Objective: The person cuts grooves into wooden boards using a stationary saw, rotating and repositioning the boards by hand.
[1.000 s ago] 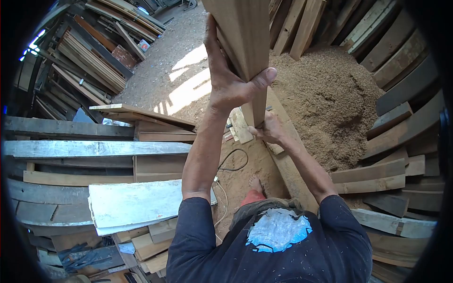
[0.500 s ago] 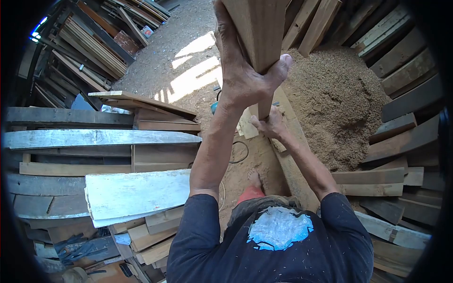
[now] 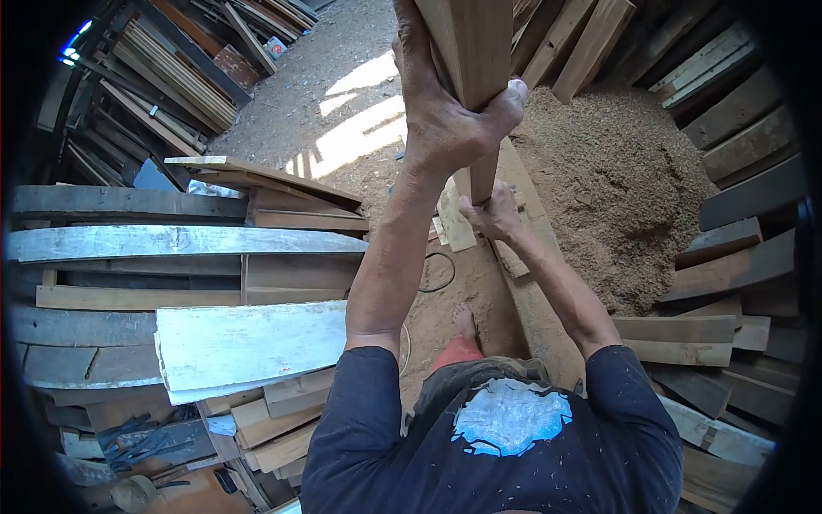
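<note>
A long squared wooden beam [image 3: 479, 60] rises close to the camera, its upper end cut off by the top of the view. My left hand [image 3: 449, 128] is closed around it, with the thumb across the near side and the fingers along the left face. Lower down, my right hand [image 3: 497, 212] grips the same beam near its lower end. Below my hands, a sawdust-covered plank or bench [image 3: 544, 313] runs beside my bare foot, and a pale piece of wood [image 3: 455, 224] lies behind the beam's lower end.
A large sawdust heap [image 3: 612, 184] lies to the right, ringed by stacked boards [image 3: 749, 137]. On the left are more boards, including a white-painted panel [image 3: 248, 343] and a long whitish plank [image 3: 171, 242]. A dark cable [image 3: 441, 272] curls on the dirt floor.
Both hands keep their hold on the beam. The view has shifted slightly, and the right hand with the beam's lower end appears a little higher in the view.
</note>
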Available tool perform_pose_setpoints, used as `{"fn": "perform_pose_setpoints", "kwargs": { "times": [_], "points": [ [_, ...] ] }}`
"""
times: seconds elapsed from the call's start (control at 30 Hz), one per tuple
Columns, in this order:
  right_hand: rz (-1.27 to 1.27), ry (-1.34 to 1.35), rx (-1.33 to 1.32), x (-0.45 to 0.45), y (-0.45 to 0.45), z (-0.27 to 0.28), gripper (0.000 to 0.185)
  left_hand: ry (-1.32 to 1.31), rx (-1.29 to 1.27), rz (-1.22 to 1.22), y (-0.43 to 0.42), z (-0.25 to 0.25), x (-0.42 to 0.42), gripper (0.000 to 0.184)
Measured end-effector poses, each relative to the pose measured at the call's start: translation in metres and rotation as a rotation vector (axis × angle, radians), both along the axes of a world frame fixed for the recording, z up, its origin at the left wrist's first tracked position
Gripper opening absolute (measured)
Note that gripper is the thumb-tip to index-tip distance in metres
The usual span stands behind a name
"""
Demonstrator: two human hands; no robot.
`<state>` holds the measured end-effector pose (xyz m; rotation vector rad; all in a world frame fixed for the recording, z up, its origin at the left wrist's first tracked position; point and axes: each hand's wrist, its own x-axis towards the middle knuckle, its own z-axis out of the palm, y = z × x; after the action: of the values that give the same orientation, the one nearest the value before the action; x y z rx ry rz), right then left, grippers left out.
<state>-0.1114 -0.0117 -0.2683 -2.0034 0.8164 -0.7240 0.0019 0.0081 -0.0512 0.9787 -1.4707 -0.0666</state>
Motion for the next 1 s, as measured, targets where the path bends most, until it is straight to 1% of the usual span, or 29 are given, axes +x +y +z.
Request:
{"fn": "perform_pose_setpoints", "kwargs": {
  "times": [0.07,0.17,0.27,0.37,0.47,0.57,0.67,0.77,0.87,0.97,1.0],
  "points": [
    [0.005,0.004,-0.010,0.003,-0.004,0.000,0.029,0.066,0.022,-0.021,0.000,0.004,-0.003,0.070],
    [0.015,0.020,-0.012,0.006,-0.008,0.004,0.030,0.055,0.018,-0.017,-0.004,0.005,0.000,0.070],
    [0.004,0.014,-0.033,0.011,-0.012,0.004,0.030,0.035,-0.064,-0.008,-0.014,0.001,0.010,0.066],
    [-0.010,-0.002,-0.037,0.016,-0.015,0.005,0.029,0.231,-0.028,-0.218,-0.022,0.003,0.012,0.121],
    [-0.019,-0.015,-0.046,0.023,-0.021,0.003,0.028,0.279,-0.030,-0.205,-0.025,0.006,0.012,0.118],
    [-0.015,-0.025,-0.057,0.028,-0.027,0.001,0.028,0.270,0.039,-0.210,-0.029,0.003,0.023,0.118],
    [-0.003,-0.011,-0.049,0.033,-0.032,0.000,0.028,0.216,-0.079,-0.205,-0.039,0.003,0.027,0.118],
    [-0.014,-0.001,-0.046,0.038,-0.039,-0.003,0.027,0.270,-0.051,-0.203,-0.040,0.007,0.027,0.118],
    [-0.024,-0.003,-0.040,0.045,-0.043,-0.004,0.027,0.274,0.009,-0.144,-0.036,0.016,0.025,0.118],
    [-0.026,0.007,-0.052,0.049,-0.048,-0.002,0.027,0.235,-0.052,-0.216,-0.049,0.008,0.038,0.117],
    [-0.026,0.013,-0.059,0.050,-0.048,-0.002,0.027,0.252,-0.037,-0.233,-0.049,0.007,0.040,0.117]
  ]
}}
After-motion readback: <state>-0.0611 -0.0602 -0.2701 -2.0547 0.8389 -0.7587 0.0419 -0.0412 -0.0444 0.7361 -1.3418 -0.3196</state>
